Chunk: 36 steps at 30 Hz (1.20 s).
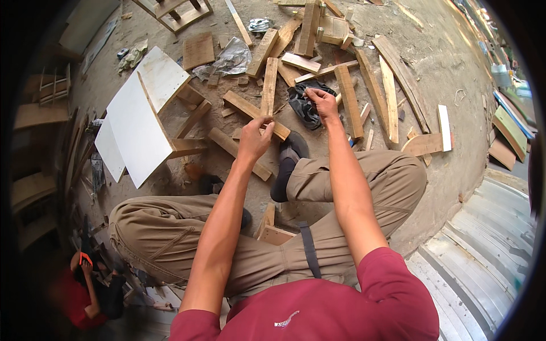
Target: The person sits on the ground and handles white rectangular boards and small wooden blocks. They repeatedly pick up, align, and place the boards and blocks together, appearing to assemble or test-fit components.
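Note:
My left hand [257,135] is over the near end of a wooden block [239,104], with thumb and fingers curled together. Whether it holds anything small is hard to see. A narrower wood piece [269,85] meets that block from the far side. My right hand [323,105] is raised over a crumpled black plastic bag [307,117], its thumb and fingertips pinched. Anything in that pinch is too small to name. My shoe [296,145] rests beside the block's near end.
Loose timber lies around, including a long plank [402,85] at right. White-faced boards [133,122] on a wooden frame stand at left. Clear plastic sheeting [232,58] lies beyond. Corrugated metal sheet [472,256] is at lower right. Another person [85,298] is at lower left.

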{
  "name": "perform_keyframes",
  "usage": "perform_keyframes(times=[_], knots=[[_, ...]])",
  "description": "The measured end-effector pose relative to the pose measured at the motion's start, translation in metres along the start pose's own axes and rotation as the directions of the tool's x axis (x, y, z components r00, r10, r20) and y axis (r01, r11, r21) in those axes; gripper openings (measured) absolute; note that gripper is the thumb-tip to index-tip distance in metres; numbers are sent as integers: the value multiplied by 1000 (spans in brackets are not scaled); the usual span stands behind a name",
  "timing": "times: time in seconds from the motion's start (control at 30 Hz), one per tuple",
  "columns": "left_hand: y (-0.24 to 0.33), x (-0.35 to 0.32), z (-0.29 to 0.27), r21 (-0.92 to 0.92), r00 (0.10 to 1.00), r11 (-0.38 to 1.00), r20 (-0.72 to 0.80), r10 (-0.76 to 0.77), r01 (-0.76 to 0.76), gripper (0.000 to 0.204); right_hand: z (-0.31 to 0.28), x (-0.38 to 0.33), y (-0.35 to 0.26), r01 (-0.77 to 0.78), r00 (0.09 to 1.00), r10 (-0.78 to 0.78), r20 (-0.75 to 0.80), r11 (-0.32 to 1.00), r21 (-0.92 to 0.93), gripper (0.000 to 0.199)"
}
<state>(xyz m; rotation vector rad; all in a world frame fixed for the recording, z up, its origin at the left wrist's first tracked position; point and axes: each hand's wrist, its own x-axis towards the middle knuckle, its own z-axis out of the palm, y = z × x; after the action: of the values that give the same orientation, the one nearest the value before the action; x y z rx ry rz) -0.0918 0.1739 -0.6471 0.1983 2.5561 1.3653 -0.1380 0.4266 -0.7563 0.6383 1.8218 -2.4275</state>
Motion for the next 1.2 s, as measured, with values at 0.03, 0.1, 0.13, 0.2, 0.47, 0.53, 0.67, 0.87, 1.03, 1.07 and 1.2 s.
perform_keyframes(times=[0.03,0.1,0.13,0.2,0.47,0.53,0.67,0.87,1.03,1.07,1.2], knots=[[4,4,1,-27,999,999,-25,-30,29,34,12,-6,-13,-63,995,58,80,996,61,22],[11,12,4,-82,994,993,-70,-88,83,34,32,-13,-29,-88,980,76,185,995,55,22],[14,14,6,-127,991,988,-81,-102,91,34,40,-16,-32,-100,968,84,237,994,54,23],[16,20,11,-220,987,970,-100,-126,102,34,51,-23,-35,-115,939,82,335,990,79,25],[-3,25,15,-470,956,849,-35,-291,241,24,58,-26,-23,-71,935,79,346,997,-37,26],[-10,23,15,-471,935,830,-27,-353,299,23,38,-3,-20,30,989,2,147,977,-211,22],[-4,20,11,-472,956,842,-2,-295,259,21,-85,38,12,200,952,-232,200,-25,-980,29],[1,9,-16,-464,968,856,12,-251,228,15,-88,49,20,364,917,35,397,-477,-800,20],[17,8,-32,-523,954,805,58,-294,280,17,-101,65,28,375,913,125,387,-628,-682,20],[21,8,-34,-546,953,789,62,-297,282,18,-106,66,29,408,897,156,413,-652,-639,20],[32,13,-35,-506,961,830,-1,-275,237,21,-95,56,17,475,870,248,426,-648,-595,22]])
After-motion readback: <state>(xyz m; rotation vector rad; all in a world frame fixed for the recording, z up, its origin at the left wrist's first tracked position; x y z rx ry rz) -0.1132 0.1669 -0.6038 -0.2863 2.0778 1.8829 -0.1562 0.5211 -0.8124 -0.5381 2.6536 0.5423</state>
